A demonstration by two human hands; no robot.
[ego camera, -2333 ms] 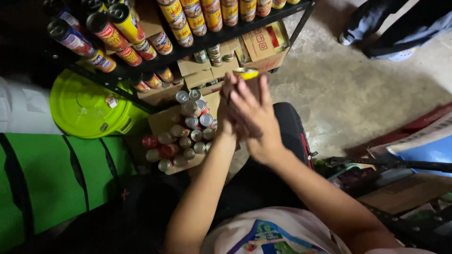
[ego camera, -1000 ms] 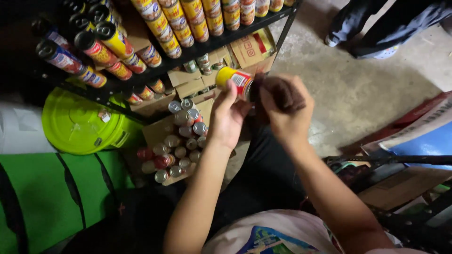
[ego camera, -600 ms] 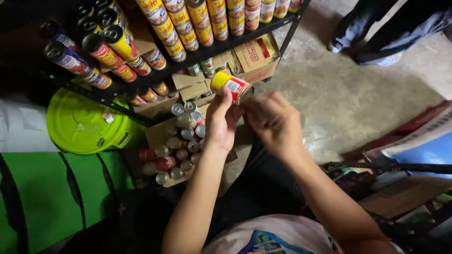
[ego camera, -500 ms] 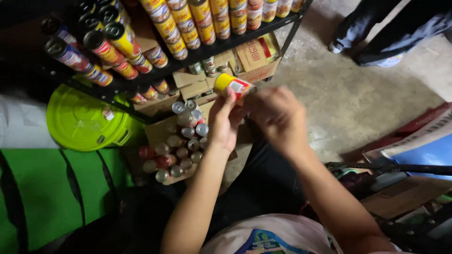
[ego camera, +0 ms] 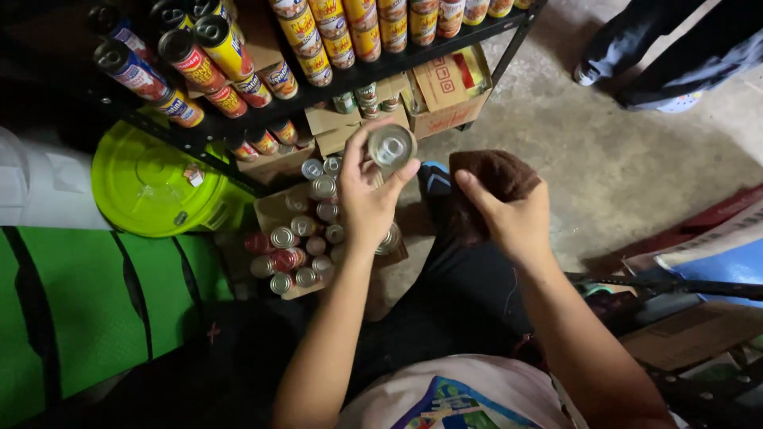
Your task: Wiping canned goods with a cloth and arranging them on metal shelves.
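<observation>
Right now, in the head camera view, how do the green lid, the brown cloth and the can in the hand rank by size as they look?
1. Green lid, plainly largest.
2. Brown cloth, held by the right hand.
3. Can, in the left hand, smallest.
The can and cloth are nearer the camera than the lid, so the lid's lead is real.

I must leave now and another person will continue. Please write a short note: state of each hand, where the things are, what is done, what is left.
Left hand: grip shut on a small can, its metal end facing up.
Right hand: grip shut on a brown cloth, apart from the can.
Open box of cans on the floor below the shelf.
Done: can lifted from the box.
Left: cannot tell which cans are wiped.
</observation>
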